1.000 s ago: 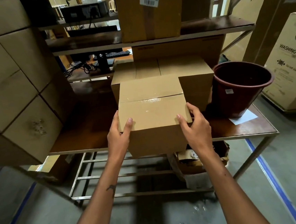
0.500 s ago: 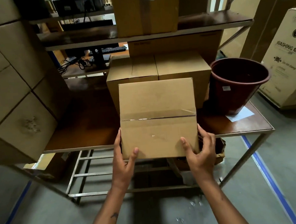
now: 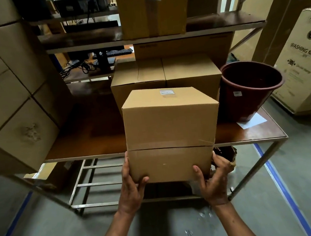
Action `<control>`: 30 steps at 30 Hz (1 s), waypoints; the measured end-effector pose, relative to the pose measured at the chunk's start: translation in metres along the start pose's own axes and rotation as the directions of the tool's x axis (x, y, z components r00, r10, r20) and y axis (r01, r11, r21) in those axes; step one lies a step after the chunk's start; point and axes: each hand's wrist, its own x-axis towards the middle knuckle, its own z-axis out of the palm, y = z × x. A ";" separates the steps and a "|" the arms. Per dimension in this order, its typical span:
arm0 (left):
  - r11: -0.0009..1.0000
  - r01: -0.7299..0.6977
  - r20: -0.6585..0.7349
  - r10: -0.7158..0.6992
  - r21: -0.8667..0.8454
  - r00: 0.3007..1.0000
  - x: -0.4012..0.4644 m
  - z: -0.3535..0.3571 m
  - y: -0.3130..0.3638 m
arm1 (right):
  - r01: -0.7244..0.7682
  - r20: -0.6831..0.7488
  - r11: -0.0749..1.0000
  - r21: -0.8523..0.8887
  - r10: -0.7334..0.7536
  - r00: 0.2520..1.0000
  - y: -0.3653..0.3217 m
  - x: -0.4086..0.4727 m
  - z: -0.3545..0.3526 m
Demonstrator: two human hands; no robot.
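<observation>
A taped brown cardboard box (image 3: pixel 171 133) is held in the air in front of the brown shelf (image 3: pixel 81 147), tipped so its taped face turns toward me and a small grey label shows on its upper side. My left hand (image 3: pixel 132 188) grips its lower left corner, thumb on the front face. My right hand (image 3: pixel 215 180) grips the lower right corner the same way, fingers wrapped behind the box.
Two more cardboard boxes (image 3: pixel 165 75) sit on the shelf behind. A dark red bucket (image 3: pixel 249 89) and a white paper (image 3: pixel 252 122) stand at the shelf's right end. Stacked cartons (image 3: pixel 11 84) crowd the left; a washing machine carton (image 3: pixel 305 61) stands right.
The box has come off the shelf toward me and tipped over, so its taped face now points at me. Both hands slid from its top edge to its lower corners.
</observation>
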 end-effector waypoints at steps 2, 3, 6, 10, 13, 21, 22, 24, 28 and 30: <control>0.997 0.074 0.004 -0.074 -0.012 0.997 0.004 0.004 -0.007 | -0.030 0.060 1.000 0.009 0.030 0.998 0.006 0.000 0.005; 0.993 0.121 0.003 -0.121 -0.017 0.993 0.005 0.006 -0.011 | -0.044 0.085 0.999 0.007 0.043 0.995 0.009 0.000 0.008; 0.972 0.231 -0.026 -0.232 -0.040 0.972 0.006 0.014 -0.015 | -0.118 0.122 0.993 -0.003 0.117 0.986 0.011 0.002 0.019; 0.944 0.314 -0.052 -0.321 -0.100 0.946 0.011 0.023 -0.018 | -0.309 0.171 0.950 -0.040 0.311 0.935 0.007 0.007 0.026; 0.911 0.401 -0.047 -0.407 -0.095 0.912 0.018 0.028 -0.018 | -0.419 0.210 0.901 -0.111 0.433 0.876 0.010 0.007 0.028; 0.888 0.443 0.002 -0.447 0.121 0.895 0.040 0.026 -0.027 | -0.479 0.274 0.825 -0.301 0.556 0.785 0.009 0.016 0.028; 0.891 0.429 0.011 -0.435 0.146 0.900 0.045 0.024 -0.030 | -0.487 0.265 0.816 -0.312 0.566 0.780 0.007 0.019 0.030; 0.894 0.411 0.036 -0.424 0.177 0.905 0.055 0.020 -0.037 | -0.506 0.252 0.797 -0.330 0.591 0.766 0.008 0.023 0.033; 0.880 0.424 0.066 -0.446 0.215 0.892 0.066 0.016 -0.036 | -0.504 0.249 0.787 -0.356 0.600 0.761 0.010 0.029 0.037; 0.887 0.421 0.080 -0.442 0.190 0.894 0.067 0.016 -0.037 | -0.499 0.257 0.784 -0.369 0.602 0.756 0.010 0.030 0.036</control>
